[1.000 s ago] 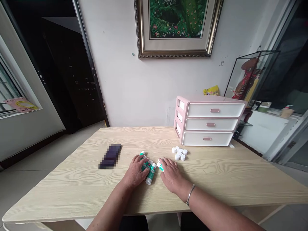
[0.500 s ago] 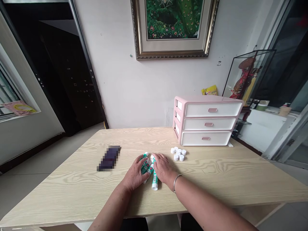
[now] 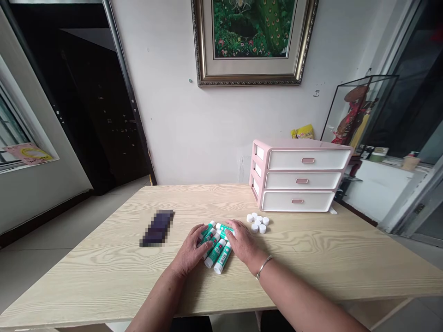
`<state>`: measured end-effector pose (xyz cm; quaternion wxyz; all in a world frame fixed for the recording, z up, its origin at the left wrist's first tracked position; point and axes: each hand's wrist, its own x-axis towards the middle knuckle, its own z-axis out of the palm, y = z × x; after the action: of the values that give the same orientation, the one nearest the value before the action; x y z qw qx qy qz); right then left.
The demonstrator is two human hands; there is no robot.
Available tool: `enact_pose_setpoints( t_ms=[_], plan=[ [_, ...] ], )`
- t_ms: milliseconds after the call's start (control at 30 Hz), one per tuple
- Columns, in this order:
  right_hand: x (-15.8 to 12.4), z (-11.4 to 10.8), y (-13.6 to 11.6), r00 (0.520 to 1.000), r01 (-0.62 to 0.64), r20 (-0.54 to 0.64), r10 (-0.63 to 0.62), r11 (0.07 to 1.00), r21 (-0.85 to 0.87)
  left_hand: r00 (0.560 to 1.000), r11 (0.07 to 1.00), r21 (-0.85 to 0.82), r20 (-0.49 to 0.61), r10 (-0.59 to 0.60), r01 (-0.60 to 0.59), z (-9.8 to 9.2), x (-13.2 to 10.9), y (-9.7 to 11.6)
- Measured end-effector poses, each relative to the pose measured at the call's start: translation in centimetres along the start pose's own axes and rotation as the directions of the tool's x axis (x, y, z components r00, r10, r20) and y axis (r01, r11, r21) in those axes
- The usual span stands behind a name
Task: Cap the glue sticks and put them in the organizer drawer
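Note:
Several green-and-white glue sticks (image 3: 216, 246) lie bunched side by side on the wooden table (image 3: 311, 258), without caps. My left hand (image 3: 189, 251) rests against the left side of the bunch, fingers curved over the sticks. On the right side my right hand (image 3: 244, 243) presses against them, fingers stretched along the sticks, a bracelet on its wrist. Neither hand lifts anything. A small cluster of white caps (image 3: 258, 222) sits just right of the hands.
A pink three-drawer organiser (image 3: 297, 175) stands at the table's back right, drawers closed. A dark blurred flat object (image 3: 157, 227) lies left of the hands. The wall with a framed picture (image 3: 254, 39) is behind; a glass case (image 3: 360, 115) stands at right.
The hands have pushed the scattered glue sticks together into one tight bunch. My right hand slid left toward the left hand, and the sticks now lie roughly parallel.

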<state>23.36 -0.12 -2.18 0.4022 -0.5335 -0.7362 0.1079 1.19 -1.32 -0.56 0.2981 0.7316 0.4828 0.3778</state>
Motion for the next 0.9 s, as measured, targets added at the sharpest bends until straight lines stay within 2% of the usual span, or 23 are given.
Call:
enact_pose_setpoints(
  t_ms=[100, 233, 367, 500, 567, 667, 767, 833, 900],
  plan=[
    [-0.2, -0.2, 0.7, 0.993, -0.118, 0.000, 0.119, 0.986, 0.114, 0.999, 0.999, -0.027, -0.029, -0.019, 0.018, -0.2, 0.1, -0.2],
    [-0.1, -0.2, 1.0, 0.969, -0.248, 0.065, 0.240, 0.943, 0.221, 0.997, 0.997, -0.056, -0.051, -0.062, 0.059, -0.3, 0.3, -0.1],
    [-0.1, -0.1, 0.7, 0.977, -0.214, 0.050, 0.208, 0.949, 0.230, 0.992, 0.990, -0.077, -0.043, -0.122, 0.119, -0.5, 0.4, 0.9],
    [0.0, -0.5, 0.4, 0.985, -0.123, -0.089, 0.147, 0.965, 0.230, 0.980, 0.977, -0.121, -0.072, -0.187, 0.178, -1.2, 0.4, 2.2],
    [0.4, -0.9, 0.1, 0.980, -0.106, -0.141, 0.144, 0.963, 0.248, 0.974, 0.974, -0.133, -0.109, -0.199, 0.184, -1.8, 0.7, 2.8],
    [1.5, -1.9, -1.0, 0.974, -0.126, -0.135, 0.182, 0.931, 0.343, 0.974, 0.959, -0.243, -0.132, -0.184, 0.148, -2.7, 1.5, 3.7],
    [3.3, -3.5, -2.9, 0.979, -0.161, -0.010, 0.203, 0.804, 0.572, 0.984, 0.874, -0.476, -0.086, -0.157, 0.097, -3.7, 2.7, 5.2],
    [4.6, -4.9, -4.3, 0.973, -0.230, 0.163, 0.165, 0.610, 0.758, 0.994, 0.762, -0.643, -0.005, -0.108, 0.079, -4.3, 3.6, 6.5],
    [5.8, -6.5, -5.4, 0.938, -0.337, 0.343, 0.048, 0.358, 0.871, 0.996, 0.624, -0.779, 0.087, 0.015, 0.058, -4.9, 4.3, 7.8]
  ],
)
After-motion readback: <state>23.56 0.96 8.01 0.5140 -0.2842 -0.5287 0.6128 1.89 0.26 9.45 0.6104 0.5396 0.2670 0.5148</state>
